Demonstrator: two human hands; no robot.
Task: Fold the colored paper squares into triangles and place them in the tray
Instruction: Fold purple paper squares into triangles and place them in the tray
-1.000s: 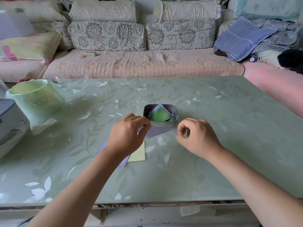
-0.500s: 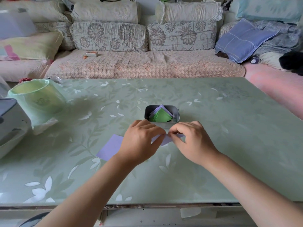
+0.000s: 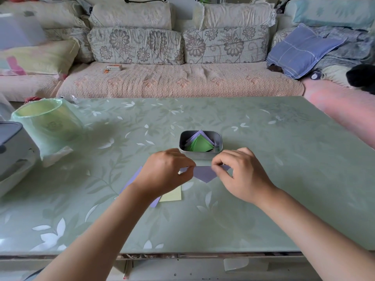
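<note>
Purple paper triangle point(image 3: 204, 175), two-handed grip.
Left hand point(image 3: 165, 174) pinches its left end, right hand point(image 3: 243, 175) its right end, fingers curled; metal tray point(image 3: 199, 156) just behind.

Our right hand point(image 3: 241, 175), empty a second ago, now pinches the purple paper point(image 3: 204, 173) alongside our left hand point(image 3: 166, 172); it has become a triangle pointing toward the near edge of the bench point(image 3: 284, 189).
</note>
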